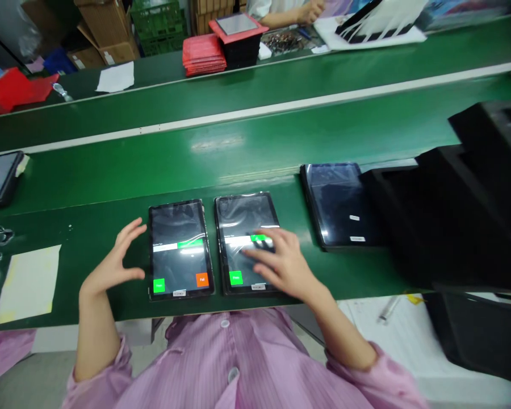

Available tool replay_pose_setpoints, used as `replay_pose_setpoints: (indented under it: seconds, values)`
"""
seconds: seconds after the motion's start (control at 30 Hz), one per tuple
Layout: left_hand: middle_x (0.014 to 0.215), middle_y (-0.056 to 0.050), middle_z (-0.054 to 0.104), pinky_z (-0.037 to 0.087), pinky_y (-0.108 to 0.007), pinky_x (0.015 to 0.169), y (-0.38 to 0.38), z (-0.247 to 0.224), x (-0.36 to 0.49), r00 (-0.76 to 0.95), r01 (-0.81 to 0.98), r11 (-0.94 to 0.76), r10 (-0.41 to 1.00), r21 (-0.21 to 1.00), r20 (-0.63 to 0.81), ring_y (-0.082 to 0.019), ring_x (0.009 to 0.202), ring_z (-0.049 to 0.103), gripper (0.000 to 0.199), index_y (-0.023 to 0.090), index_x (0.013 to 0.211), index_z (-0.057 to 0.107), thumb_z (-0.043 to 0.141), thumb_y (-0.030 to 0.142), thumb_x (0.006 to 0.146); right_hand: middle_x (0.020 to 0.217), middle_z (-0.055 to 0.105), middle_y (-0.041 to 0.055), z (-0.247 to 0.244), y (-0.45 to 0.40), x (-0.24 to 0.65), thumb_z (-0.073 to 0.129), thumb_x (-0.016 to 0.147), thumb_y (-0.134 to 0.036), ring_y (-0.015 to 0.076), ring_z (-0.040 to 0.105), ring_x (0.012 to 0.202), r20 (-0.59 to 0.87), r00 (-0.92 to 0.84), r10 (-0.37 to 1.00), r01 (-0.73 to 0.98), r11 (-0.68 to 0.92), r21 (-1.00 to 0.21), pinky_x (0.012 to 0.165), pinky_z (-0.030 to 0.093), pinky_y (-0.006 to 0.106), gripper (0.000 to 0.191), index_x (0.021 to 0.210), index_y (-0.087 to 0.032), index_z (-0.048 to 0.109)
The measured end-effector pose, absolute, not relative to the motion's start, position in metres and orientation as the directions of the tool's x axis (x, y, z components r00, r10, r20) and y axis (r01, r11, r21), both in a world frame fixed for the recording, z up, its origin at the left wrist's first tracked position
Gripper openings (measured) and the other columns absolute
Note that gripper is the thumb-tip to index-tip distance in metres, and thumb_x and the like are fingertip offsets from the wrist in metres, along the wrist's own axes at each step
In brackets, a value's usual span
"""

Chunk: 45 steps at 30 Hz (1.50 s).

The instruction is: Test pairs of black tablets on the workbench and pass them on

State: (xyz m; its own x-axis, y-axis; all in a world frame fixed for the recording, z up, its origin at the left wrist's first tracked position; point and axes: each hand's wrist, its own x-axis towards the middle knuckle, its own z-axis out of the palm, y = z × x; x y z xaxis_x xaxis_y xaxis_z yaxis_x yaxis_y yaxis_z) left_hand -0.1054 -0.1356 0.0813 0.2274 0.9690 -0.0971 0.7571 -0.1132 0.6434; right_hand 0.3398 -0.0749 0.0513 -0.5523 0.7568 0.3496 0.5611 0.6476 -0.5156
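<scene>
Two tablets lie side by side, face up, on the green bench in front of me. The left tablet (pixel 180 227) has a lit screen with a green box and an orange "Fail" box near its bottom. My left hand (pixel 113 264) is beside its left edge, thumb and fingers apart, holding nothing. Over the right tablet (pixel 244 213), my right hand (pixel 283 261) hovers or touches with its fingers spread; contact cannot be made out. That hand covers the screen's lower right part. A green box shows at its lower left.
To the right lies a stack of dark tablets (pixel 336 199), beside large black trays (pixel 443 216). A paper sheet (pixel 29 284) lies at left, near another tablet (pixel 0 179). Across the raised green line (pixel 255 130) are red pouches (pixel 203 54) and another person's hand (pixel 310 11).
</scene>
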Motion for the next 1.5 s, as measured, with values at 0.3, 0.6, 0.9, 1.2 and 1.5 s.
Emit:
replay_pose_setpoints:
  seconds: [0.3, 0.6, 0.9, 1.2, 1.5]
  values:
    - [0.167, -0.009, -0.004, 0.012, -0.076, 0.113, -0.16, 0.081, -0.07, 0.254, 0.884, -0.188, 0.962, 0.428, -0.101, -0.048, 0.151, 0.003, 0.091, 0.046, 0.158, 0.01, 0.066, 0.051, 0.086, 0.143, 0.054, 0.0093, 0.059, -0.1, 0.339, 0.055, 0.093, -0.057, 0.0359, 0.046, 0.129, 0.351, -0.64, 0.684, 0.558, 0.727, -0.4, 0.113, 0.022, 0.062, 0.039, 0.125, -0.038, 0.066]
    - [0.164, -0.017, 0.024, -0.005, -0.08, 0.108, -0.037, 0.097, 0.003, 0.372, 0.925, -0.357, 0.919, 0.128, -0.13, -0.044, 0.15, 0.021, 0.056, 0.035, 0.146, 0.049, 0.057, 0.054, 0.094, 0.108, 0.069, 0.0124, 0.009, 0.025, 0.349, 0.059, 0.083, -0.05, 0.0254, 0.064, 0.092, 0.074, 0.017, 0.997, 0.35, 0.064, -0.934, 0.09, 0.051, 0.044, 0.047, 0.116, -0.017, 0.066]
    - [0.148, -0.024, 0.049, -0.008, -0.078, 0.109, -0.025, 0.092, 0.034, 0.396, 0.918, -0.392, 0.909, 0.062, -0.132, -0.042, 0.139, 0.044, 0.048, 0.024, 0.128, 0.064, 0.049, 0.057, 0.097, 0.107, 0.075, 0.0094, -0.002, 0.024, 0.358, 0.067, 0.078, -0.049, 0.0225, 0.066, 0.088, -0.051, 0.032, 0.998, 0.119, -0.055, -0.991, 0.079, 0.051, 0.035, 0.045, 0.109, -0.018, 0.072]
    - [0.14, -0.022, 0.058, -0.01, -0.076, 0.11, -0.025, 0.084, 0.039, 0.386, 0.917, -0.371, 0.918, 0.146, -0.094, -0.038, 0.139, 0.046, 0.046, 0.024, 0.121, 0.067, 0.035, 0.051, 0.102, 0.096, 0.073, 0.0089, -0.007, 0.028, 0.359, 0.075, 0.069, -0.051, 0.0258, 0.069, 0.092, -0.055, 0.044, 0.998, 0.053, -0.057, -0.997, 0.088, 0.053, 0.04, 0.045, 0.102, -0.021, 0.069]
    - [0.152, -0.025, 0.043, -0.007, -0.077, 0.11, -0.021, 0.092, 0.035, 0.361, 0.922, -0.313, 0.908, 0.229, -0.211, -0.038, 0.147, 0.032, 0.06, 0.022, 0.146, 0.047, 0.037, 0.058, 0.099, 0.079, 0.073, 0.0084, -0.005, 0.028, 0.356, 0.076, 0.063, -0.053, 0.0248, 0.068, 0.074, -0.052, 0.125, 0.991, 0.1, -0.065, -0.993, 0.074, 0.054, 0.037, 0.04, 0.082, -0.018, 0.07]
